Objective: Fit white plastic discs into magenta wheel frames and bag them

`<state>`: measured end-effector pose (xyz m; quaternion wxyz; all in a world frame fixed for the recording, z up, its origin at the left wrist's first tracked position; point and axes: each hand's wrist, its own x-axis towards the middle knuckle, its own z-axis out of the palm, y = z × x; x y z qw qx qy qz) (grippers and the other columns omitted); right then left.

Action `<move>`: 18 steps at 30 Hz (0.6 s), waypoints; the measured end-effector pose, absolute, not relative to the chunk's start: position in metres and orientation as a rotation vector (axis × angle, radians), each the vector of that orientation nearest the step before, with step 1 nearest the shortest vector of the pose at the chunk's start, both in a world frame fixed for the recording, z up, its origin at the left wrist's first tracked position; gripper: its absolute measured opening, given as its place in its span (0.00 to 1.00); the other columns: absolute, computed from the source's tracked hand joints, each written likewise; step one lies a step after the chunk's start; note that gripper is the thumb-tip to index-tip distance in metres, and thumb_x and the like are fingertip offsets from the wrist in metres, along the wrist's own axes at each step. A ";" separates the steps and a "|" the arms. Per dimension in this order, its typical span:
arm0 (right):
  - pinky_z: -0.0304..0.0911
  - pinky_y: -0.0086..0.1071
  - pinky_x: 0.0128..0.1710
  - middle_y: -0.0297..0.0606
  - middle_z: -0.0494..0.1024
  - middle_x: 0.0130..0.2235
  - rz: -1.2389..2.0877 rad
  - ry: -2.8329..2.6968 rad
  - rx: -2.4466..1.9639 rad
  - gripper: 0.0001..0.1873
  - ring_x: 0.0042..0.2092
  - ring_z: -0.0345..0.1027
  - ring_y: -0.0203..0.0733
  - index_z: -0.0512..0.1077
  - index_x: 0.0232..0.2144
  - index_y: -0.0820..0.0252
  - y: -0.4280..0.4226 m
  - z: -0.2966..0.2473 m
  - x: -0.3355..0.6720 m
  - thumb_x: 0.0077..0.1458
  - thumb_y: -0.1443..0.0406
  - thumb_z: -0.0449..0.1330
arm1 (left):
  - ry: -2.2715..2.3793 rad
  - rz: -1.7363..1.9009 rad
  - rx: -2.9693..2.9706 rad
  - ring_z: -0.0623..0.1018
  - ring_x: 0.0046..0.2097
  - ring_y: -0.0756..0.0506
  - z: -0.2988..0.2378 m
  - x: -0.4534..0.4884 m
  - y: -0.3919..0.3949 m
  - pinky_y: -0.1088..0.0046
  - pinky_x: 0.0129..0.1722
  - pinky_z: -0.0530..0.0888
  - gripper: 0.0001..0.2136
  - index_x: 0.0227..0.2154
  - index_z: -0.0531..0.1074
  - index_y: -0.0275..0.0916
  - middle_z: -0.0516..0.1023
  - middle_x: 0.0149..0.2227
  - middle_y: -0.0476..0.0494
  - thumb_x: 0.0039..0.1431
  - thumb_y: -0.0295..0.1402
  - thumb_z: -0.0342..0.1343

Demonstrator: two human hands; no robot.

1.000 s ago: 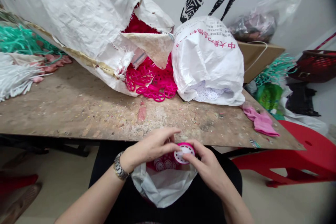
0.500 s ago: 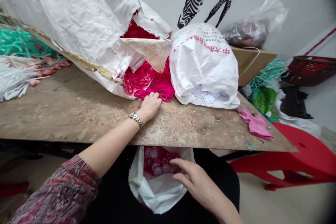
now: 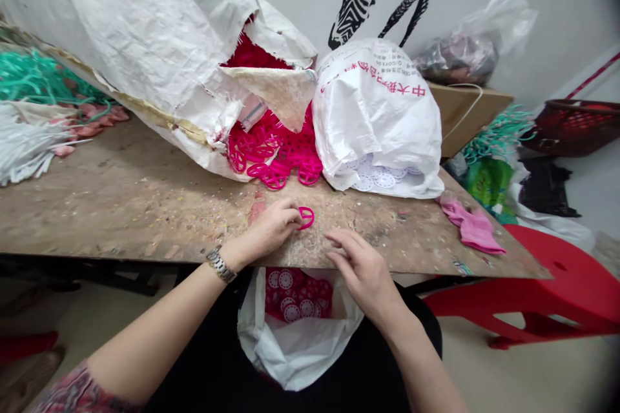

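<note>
- Left hand (image 3: 271,227) pinches a pink ring (image 3: 306,217) between its fingertips, low over the wooden table (image 3: 145,200), near its front edge.
- Right hand (image 3: 362,268) hovers just beside it, fingers loosely spread, empty, above the white lap bag (image 3: 295,348).

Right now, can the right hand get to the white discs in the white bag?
Probably yes. The right hand is open at the table edge, only bare table lies between it and the white discs, and the white bag gapes toward it.
</note>
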<state>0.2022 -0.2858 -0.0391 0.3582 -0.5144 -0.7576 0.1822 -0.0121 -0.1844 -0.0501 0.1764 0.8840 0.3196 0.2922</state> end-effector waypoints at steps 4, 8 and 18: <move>0.65 0.46 0.54 0.47 0.73 0.55 0.179 -2.159 -1.332 0.18 0.55 0.67 0.52 0.72 0.54 0.56 -0.258 -0.042 0.186 0.62 0.70 0.56 | 0.853 0.966 2.291 0.73 0.41 0.47 -0.052 -0.017 -0.202 0.71 0.42 0.70 0.07 0.31 0.73 0.37 0.72 0.37 0.44 0.63 0.25 0.53; 0.68 0.43 0.47 0.46 0.77 0.49 0.087 -2.306 -1.352 0.12 0.49 0.70 0.52 0.76 0.47 0.55 -0.239 -0.049 0.170 0.61 0.67 0.60 | 0.956 1.094 2.146 0.74 0.46 0.45 -0.055 -0.022 -0.213 0.67 0.47 0.71 0.05 0.34 0.74 0.37 0.73 0.41 0.42 0.63 0.26 0.53; 0.63 0.32 0.38 0.35 0.75 0.32 0.891 -1.830 -1.142 0.06 0.36 0.69 0.40 0.73 0.32 0.58 -0.234 -0.038 0.177 0.60 0.66 0.56 | 1.039 1.053 1.622 0.78 0.41 0.46 -0.059 -0.024 -0.219 0.69 0.41 0.76 0.18 0.53 0.69 0.39 0.74 0.48 0.40 0.63 0.38 0.55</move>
